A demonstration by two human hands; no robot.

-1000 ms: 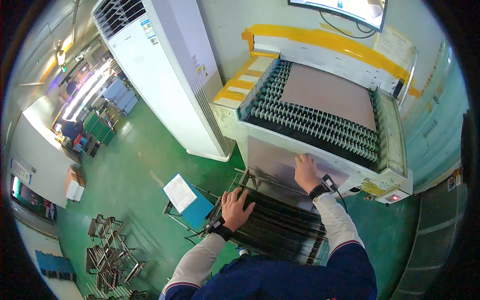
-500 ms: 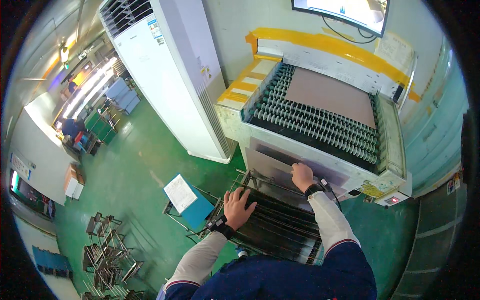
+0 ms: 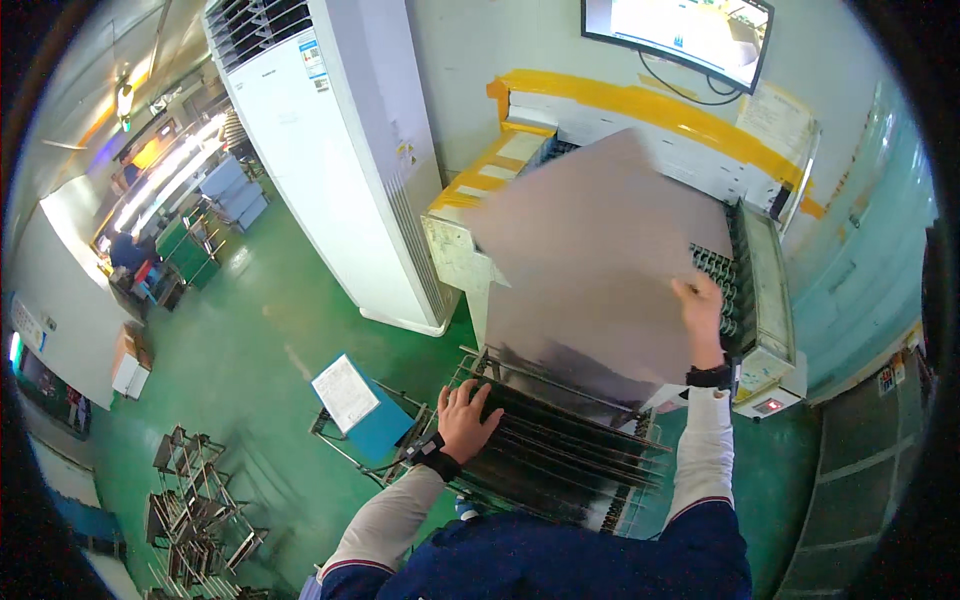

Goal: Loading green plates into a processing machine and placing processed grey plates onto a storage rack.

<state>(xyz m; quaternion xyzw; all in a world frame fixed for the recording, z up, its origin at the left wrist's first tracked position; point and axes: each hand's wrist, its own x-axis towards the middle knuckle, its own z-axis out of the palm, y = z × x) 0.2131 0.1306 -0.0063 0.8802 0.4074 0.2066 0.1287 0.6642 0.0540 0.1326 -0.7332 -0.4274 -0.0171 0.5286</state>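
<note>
A large thin brownish-grey sheet [image 3: 590,230] is tilted up in front of the roller conveyor machine [image 3: 455,245], partly blurred. My right hand [image 3: 702,310] pinches its right edge. The sheet covers most of the rollers [image 3: 715,265]; a second sheet [image 3: 700,210] shows behind it on them. Below stands a metal rack [image 3: 612,515] holding several dark sheets [image 3: 540,450] side by side. On the rack's left part rests my left hand [image 3: 467,422], open with fingers spread. Whether it touches a sheet edge or the frame, I cannot tell.
Left of the rack, a blue clipboard [image 3: 382,430] with white paper lies on a metal stand. A tall white air conditioner [image 3: 320,180] stands beside the machine. Several metal racks [image 3: 200,510] sit on the green floor at lower left. A screen [image 3: 680,35] hangs above.
My right hand has moved up and right, raising the sheet from the rack's far side toward the rollers. My left hand stays on the rack. The view has shifted slightly.
</note>
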